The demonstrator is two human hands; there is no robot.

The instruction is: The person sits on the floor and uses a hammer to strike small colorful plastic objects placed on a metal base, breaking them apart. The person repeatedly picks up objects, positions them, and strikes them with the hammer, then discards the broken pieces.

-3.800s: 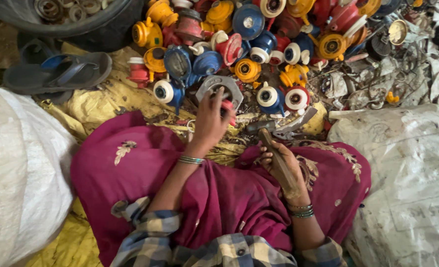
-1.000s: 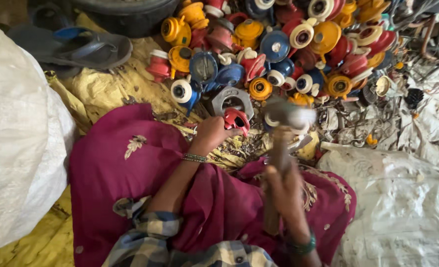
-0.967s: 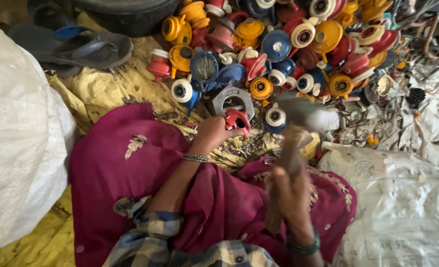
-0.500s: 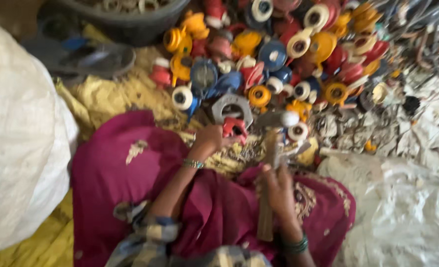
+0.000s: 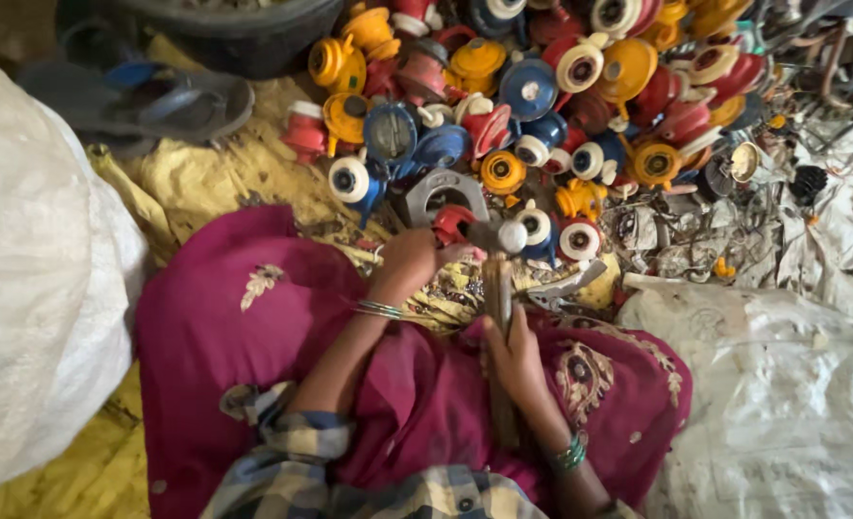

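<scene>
Nearest, the right hand point(image 5: 515, 358) is wrapped around the wooden handle of a hammer point(image 5: 496, 288), whose metal head rests at twelve o'clock from that hand, on or just over a red plastic part point(image 5: 452, 223). The left hand point(image 5: 409, 264), at ten o'clock from the right, is closed on that red part, pinning it against the edge of the magenta cloth point(image 5: 253, 336) over the lap. To strike well, I judge the left fingers should stay clear of the hammer head and the part should sit flat, with short, controlled blows. Beyond, at twelve o'clock, lies a grey metal ring point(image 5: 443, 187), then a heap of plastic spools point(image 5: 542, 86) in red, orange and blue. Against half a second ago, the hammer head has dropped from above the part down onto it, and the view is sharper.
</scene>
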